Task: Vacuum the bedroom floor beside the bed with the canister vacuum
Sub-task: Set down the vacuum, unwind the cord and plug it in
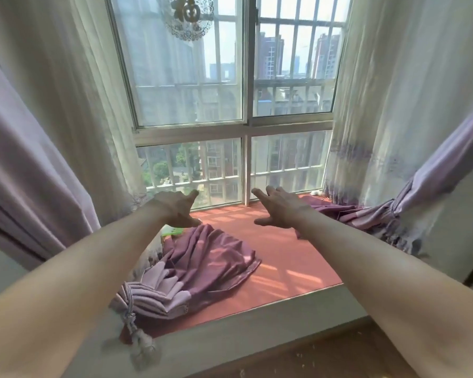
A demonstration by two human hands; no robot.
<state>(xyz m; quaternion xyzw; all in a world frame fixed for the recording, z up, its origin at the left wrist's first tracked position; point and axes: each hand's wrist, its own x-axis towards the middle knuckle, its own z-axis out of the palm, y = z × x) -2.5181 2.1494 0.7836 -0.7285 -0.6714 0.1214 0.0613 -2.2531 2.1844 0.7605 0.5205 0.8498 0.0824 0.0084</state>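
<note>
A window stood at the back, with an ornament on its upper left pane. A window seat ran below it, and the floor lay before the seat at lower right. The left curtain and right curtain flanked the window, and the lower end of each lay on the seat. A tassel hung over the seat's front edge at left. The left hand and right hand were held apart above the seat.
</note>
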